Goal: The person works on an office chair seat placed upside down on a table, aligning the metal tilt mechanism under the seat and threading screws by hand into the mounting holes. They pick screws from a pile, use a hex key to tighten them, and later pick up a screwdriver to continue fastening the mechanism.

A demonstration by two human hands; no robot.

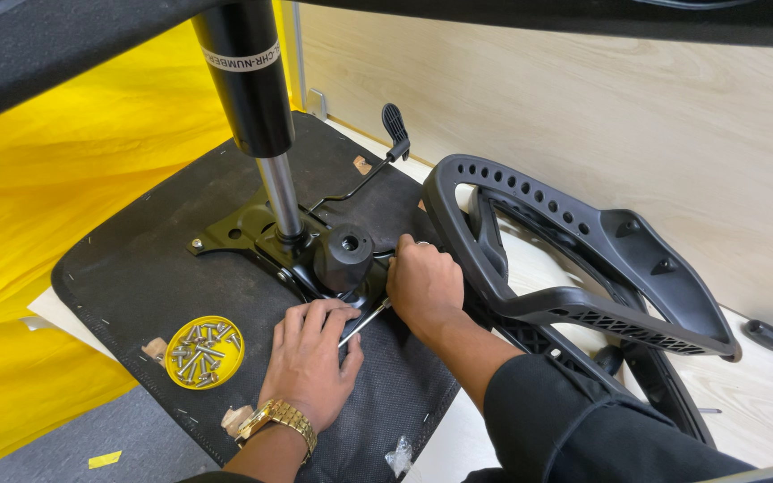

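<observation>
Beside the black tilt mechanism [315, 250], the right hand [422, 284] fists around a thin metal tool [364, 322], its tip under the left hand's [310, 358] flattened fingers [315, 315]; screws in a yellow dish [205, 351] lie left.

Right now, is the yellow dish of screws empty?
No, the yellow dish holds a pile of silver screws, lying on the black seat underside beside the left hand.
</observation>
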